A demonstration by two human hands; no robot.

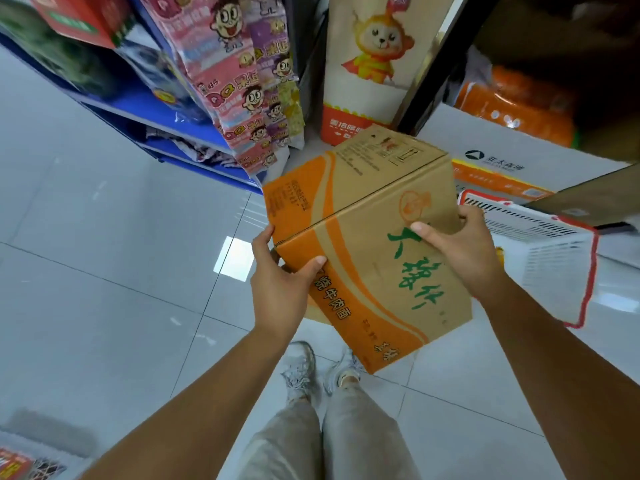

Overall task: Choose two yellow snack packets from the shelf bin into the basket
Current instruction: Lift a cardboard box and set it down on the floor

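Head view: carton, left hand and right hand in closed grip on opposite edges; best kept level.

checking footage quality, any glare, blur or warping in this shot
Head view: a bright square of glare on the floor beside the cardboard box; the hanging snack packets look smeared; the blue shelf leans from the wide lens; box print, left hand and right hand are sharp.
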